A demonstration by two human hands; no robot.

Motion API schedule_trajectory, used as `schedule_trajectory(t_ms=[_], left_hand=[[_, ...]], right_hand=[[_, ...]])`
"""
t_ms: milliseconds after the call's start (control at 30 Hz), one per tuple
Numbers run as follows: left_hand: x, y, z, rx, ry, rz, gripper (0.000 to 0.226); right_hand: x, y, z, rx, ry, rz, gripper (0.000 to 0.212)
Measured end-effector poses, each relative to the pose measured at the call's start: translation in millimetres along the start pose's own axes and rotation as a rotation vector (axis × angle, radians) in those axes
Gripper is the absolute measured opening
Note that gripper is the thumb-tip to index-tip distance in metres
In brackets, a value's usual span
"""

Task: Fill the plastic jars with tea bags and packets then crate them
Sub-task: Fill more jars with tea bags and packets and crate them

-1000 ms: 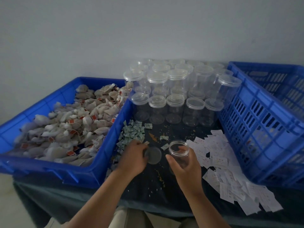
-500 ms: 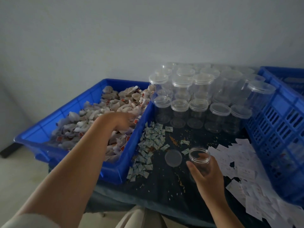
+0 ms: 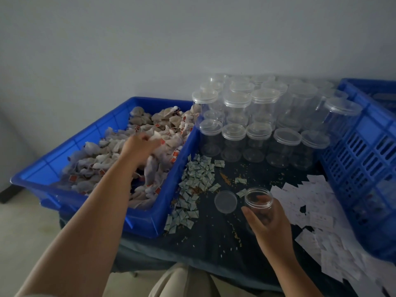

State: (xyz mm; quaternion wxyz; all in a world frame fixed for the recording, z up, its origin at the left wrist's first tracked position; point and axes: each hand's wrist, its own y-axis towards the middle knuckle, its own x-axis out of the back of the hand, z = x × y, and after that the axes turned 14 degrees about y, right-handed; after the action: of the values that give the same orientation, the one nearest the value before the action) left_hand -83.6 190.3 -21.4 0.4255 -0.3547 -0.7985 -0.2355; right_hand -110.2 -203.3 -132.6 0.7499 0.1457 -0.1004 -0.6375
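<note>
Dim frame overall with a cool grey-blue cast. The light is soft and even, and I can't locate its source. The wall (image 3: 192,39) darkens toward the left corner. The dark desk (image 3: 214,243) swallows detail. The left hand (image 3: 139,144) is motion-blurred over the tea bags (image 3: 102,159), while the right hand (image 3: 270,221) is fairly sharp. I note weak highlights on the lidded jars (image 3: 233,131) and on the rim of the open jar (image 3: 258,199). The paper slips (image 3: 300,196) are the brightest area and their print is unreadable. Wide-angle stretch swells the forearms at the bottom edge, and the blue crate (image 3: 364,157) bows at right.
</note>
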Motion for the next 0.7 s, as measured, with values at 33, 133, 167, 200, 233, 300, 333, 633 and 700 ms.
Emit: schedule_trajectory(t_ms=[33, 133, 167, 200, 233, 300, 333, 633, 700], left_hand=[[4, -3, -3, 0.019, -0.099, -0.077, 0.033], [12, -11, -13, -0.016, -0.295, -0.224, 0.035], [13, -14, -16, -0.041, -0.331, -0.245, 0.034], [12, -16, -18, -0.056, -0.359, -0.259, 0.033], [12, -18, -20, -0.054, -0.377, -0.267, 0.032], [11, -19, -23, -0.026, -0.378, -0.259, 0.031], [11, -18, -24, -0.022, -0.361, -0.237, 0.031], [29, -28, -64, -0.155, -0.197, -0.129, 0.042], [32, -30, -71, -0.127, -0.300, -0.118, 0.040]], right_hand=[[0, 0, 1, -0.001, -0.001, 0.003, 0.036], [1, -1, 1, -0.006, 0.002, 0.004, 0.035], [1, -1, 1, -0.010, 0.006, 0.002, 0.036], [1, 0, 1, -0.014, 0.009, -0.004, 0.036], [1, 0, 1, -0.017, 0.012, -0.009, 0.037], [0, 1, 1, -0.027, 0.011, -0.015, 0.037], [0, 1, 1, -0.031, 0.009, -0.016, 0.037], [1, -1, 3, -0.043, -0.002, -0.009, 0.038], [2, -1, 2, -0.048, -0.009, -0.005, 0.039]])
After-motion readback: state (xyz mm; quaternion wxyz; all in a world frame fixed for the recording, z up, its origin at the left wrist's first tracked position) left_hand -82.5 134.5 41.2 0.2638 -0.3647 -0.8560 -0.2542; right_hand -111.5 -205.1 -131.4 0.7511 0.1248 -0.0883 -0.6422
